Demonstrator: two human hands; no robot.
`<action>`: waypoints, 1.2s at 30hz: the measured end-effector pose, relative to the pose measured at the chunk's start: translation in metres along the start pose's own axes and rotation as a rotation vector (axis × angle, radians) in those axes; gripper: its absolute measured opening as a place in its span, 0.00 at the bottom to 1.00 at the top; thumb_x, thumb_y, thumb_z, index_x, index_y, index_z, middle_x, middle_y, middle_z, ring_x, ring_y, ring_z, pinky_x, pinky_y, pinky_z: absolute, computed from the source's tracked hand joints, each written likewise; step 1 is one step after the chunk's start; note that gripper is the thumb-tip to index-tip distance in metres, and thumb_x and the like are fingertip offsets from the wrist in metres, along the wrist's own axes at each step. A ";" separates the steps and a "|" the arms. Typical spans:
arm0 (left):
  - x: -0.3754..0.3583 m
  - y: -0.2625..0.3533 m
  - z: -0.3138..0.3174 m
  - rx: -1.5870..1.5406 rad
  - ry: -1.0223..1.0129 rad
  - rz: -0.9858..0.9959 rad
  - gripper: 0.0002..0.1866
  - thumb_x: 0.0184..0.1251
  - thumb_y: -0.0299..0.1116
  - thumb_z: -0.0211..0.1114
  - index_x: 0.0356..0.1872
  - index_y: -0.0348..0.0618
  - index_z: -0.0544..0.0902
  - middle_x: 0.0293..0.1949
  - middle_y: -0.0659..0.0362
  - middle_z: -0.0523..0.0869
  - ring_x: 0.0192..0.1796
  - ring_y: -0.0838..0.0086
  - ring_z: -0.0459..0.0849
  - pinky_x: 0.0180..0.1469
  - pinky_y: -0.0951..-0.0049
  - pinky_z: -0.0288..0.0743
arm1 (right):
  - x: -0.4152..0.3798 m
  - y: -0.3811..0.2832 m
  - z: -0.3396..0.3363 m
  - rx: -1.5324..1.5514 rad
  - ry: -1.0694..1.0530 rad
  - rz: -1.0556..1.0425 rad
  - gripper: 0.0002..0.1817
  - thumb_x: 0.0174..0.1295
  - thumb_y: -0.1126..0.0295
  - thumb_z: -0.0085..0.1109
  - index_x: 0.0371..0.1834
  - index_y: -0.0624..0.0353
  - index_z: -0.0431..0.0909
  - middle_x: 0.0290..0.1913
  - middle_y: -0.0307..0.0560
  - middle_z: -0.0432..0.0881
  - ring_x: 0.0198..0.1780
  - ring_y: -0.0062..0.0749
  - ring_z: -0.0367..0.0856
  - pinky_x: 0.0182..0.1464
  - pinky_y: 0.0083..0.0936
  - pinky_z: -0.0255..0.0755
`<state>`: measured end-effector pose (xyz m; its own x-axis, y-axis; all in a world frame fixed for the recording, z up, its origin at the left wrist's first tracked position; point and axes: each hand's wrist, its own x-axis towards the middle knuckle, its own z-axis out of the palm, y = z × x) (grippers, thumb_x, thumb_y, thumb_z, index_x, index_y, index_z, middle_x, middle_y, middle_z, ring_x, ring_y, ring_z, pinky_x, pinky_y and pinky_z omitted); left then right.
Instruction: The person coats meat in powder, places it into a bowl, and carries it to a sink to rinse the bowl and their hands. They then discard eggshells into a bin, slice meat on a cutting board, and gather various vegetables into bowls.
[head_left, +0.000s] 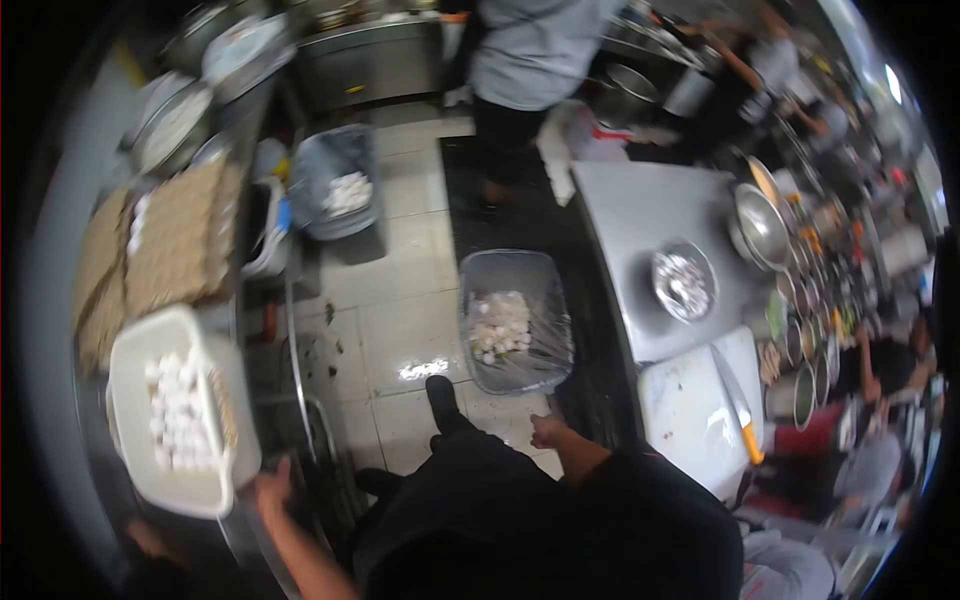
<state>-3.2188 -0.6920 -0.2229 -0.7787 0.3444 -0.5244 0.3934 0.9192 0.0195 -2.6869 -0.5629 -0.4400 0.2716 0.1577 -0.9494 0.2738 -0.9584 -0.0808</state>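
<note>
My left hand is beside the lower right corner of a white plastic basket, fingers apart and nothing visible in it. White, egg-like pieces lie inside the basket. In front of my body my right hand hangs with its fingers curled in, and I see nothing in it. Just beyond it, on the floor, stands a grey bin with a clear liner and pale pieces at the bottom.
Stacked cardboard egg trays sit behind the basket. Another lined bin is further ahead. On the steel table to the right are a metal bowl, a white board and a yellow-handled knife. A person stands ahead.
</note>
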 end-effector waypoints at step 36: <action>-0.059 0.007 0.007 -0.096 0.145 -0.256 0.56 0.57 0.58 0.67 0.77 0.40 0.45 0.75 0.33 0.46 0.77 0.41 0.49 0.72 0.33 0.44 | -0.101 -0.103 -0.025 -0.345 0.002 -0.983 0.22 0.61 0.68 0.63 0.58 0.64 0.76 0.39 0.53 0.86 0.45 0.40 0.86 0.45 0.31 0.79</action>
<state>-3.1670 -0.7068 -0.1980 -0.9107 0.1163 -0.3963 0.1326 0.9911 -0.0138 -2.7193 -0.4739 -0.3283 -0.2128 0.8326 -0.5113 0.6243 -0.2867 -0.7267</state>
